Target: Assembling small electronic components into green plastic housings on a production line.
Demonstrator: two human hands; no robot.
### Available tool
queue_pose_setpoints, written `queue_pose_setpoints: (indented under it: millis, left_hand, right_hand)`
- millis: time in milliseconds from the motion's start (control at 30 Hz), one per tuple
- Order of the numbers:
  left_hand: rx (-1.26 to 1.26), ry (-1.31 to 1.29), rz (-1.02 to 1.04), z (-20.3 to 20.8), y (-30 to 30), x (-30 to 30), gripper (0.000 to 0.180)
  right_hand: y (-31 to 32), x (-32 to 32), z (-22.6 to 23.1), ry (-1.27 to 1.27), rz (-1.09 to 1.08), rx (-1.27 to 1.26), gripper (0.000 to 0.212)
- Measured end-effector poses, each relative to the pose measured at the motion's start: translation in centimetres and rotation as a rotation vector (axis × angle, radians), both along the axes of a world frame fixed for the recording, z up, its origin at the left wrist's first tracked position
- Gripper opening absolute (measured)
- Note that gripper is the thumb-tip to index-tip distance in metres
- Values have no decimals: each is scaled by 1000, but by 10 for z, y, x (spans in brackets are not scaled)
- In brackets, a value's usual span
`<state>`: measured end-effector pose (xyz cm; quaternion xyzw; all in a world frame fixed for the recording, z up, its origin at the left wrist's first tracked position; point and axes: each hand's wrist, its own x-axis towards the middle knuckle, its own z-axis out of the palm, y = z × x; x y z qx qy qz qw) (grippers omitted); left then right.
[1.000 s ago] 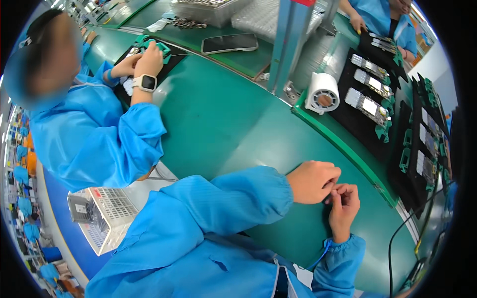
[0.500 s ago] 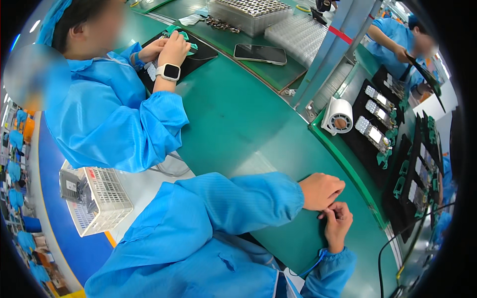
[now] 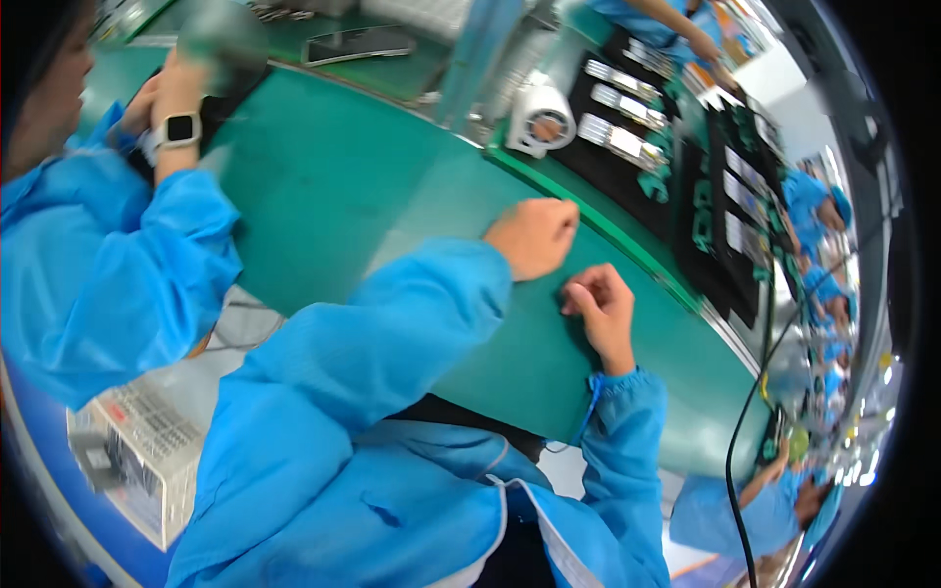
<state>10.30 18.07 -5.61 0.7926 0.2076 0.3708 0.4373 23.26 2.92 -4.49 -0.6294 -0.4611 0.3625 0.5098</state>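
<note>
My left hand (image 3: 534,237) is closed over the green tabletop (image 3: 343,167), close to the raised green edge. Its fingers curl under, so anything inside them is hidden. Just nearer and to the right, my right hand (image 3: 605,312) has its fingers bent and the thumb pressed towards them. Whatever it pinches, if anything, is too small to make out. The two hands are apart. Blue sleeves cover both forearms, and a blue cord (image 3: 594,390) circles my right wrist.
Beyond the green rail (image 3: 627,245), black mats carry circuit boards (image 3: 622,142) with green fixtures. A white blower (image 3: 542,120) stands by a metal post. At left a co-worker's sleeve (image 3: 118,255) reaches over the table. A phone (image 3: 358,44) lies further back; a black cable (image 3: 733,470) hangs right.
My hands, which touched before, have moved apart. The whole view has swung, so the table and the co-worker appear further left and higher, with some blur.
</note>
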Motion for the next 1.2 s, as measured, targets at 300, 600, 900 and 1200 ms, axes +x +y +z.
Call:
queue_pose_setpoints:
  millis: [300,600,900,1200]
  left_hand:
    - [223,97,228,0,-1,4,11]
    - [85,-95,565,11,-3,38,42]
    - [776,-78,528,31,-70,59,78]
    - [793,-219,567,26,-57,31,68]
  right_hand:
    - [-22,12,-6,42,24,68,28]
    - [-52,39,9,-191,5,112,19]
    - [-74,64,29,-430,44,198,18]
    - [-75,43,24,-380,-81,259,31]
